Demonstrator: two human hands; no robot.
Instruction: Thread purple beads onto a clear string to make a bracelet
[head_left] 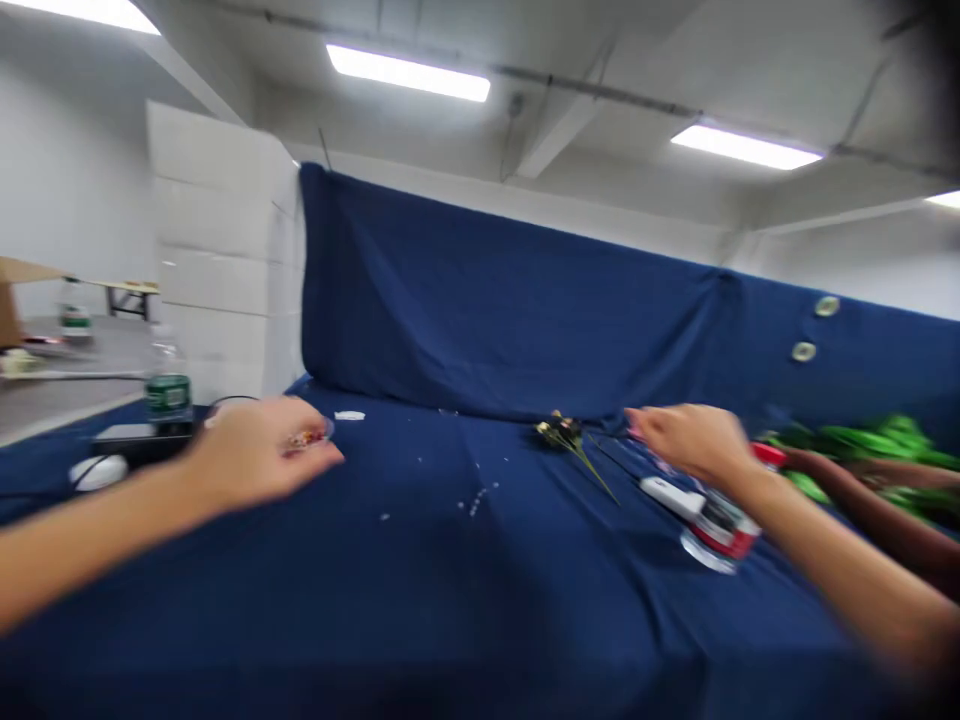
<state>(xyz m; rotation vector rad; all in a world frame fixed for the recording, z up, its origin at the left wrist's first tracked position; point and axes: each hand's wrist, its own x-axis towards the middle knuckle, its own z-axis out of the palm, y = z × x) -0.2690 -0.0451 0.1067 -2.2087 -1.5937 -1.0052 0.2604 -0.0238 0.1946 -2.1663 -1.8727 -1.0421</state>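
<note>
My left hand (259, 450) is raised over the left side of the blue cloth, fingers and thumb closed on a small clear container (306, 440) with reddish and gold bits in it. On the right, my right hand (694, 438) is closed, knuckles up; a trace of pink shows at its fingertips, too blurred to name. Beneath that arm stands a water bottle (720, 535) with a red and white label. A dried flower (562, 432) with a long green stem lies left of the right hand. Several tiny white bits (476, 502) are scattered mid-cloth.
A green-labelled bottle (168, 385) stands on a dark box (135, 445) at left, near a white round object (99, 472). A white power strip (671, 497) lies at right. Another person's arms (870, 490) reach among green leaves (889, 440). A blue curtain (510, 300) hangs behind.
</note>
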